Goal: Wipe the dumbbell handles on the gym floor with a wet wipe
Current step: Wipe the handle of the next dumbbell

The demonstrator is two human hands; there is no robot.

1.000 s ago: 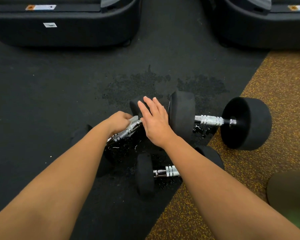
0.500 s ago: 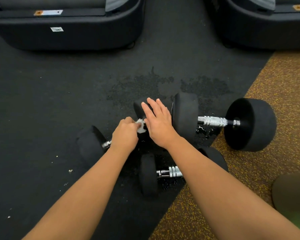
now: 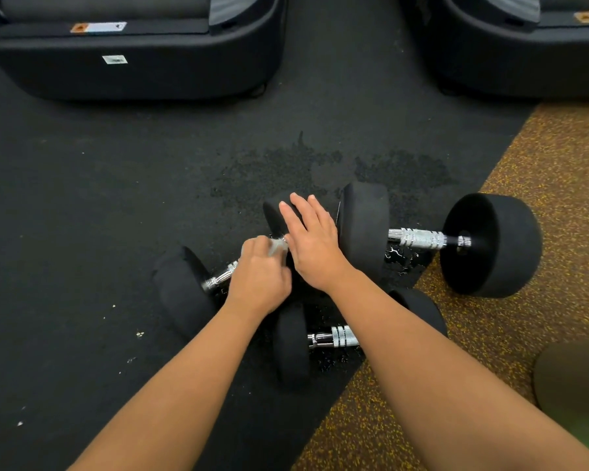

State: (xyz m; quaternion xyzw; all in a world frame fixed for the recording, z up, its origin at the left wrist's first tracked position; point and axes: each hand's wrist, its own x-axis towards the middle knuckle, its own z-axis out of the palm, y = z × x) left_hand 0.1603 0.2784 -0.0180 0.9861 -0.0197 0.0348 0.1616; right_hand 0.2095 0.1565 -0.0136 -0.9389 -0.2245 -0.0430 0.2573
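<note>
I was mid-wipe on the left dumbbell [image 3: 181, 294], which lay on the black floor [image 3: 116, 198] near its brown edge. My left hand [image 3: 257, 283] pinched the wet wipe [image 3: 279, 244] against the handle [image 3: 220, 277]; my right hand [image 3: 312, 243] lay spread on its far head [image 3: 274, 212]. Next, I judged, a slide toward the bare chrome.

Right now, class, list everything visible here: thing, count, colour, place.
left dumbbell: 1, black heads, silver handle, under both hands
right dumbbell: 1, same colours, straddling both floors
near dumbbell: 1, same colours, beneath forearms
wet wipe: 1, white, on left dumbbell's handle
rubber floor: 1, black, left
speckled floor: 1, brown, right
machine bases: 2, black, top
blurred object: 1, olive, lower right
left hand: 1, grips the wet wipe
right hand: 1, flat on left dumbbell's head
</note>
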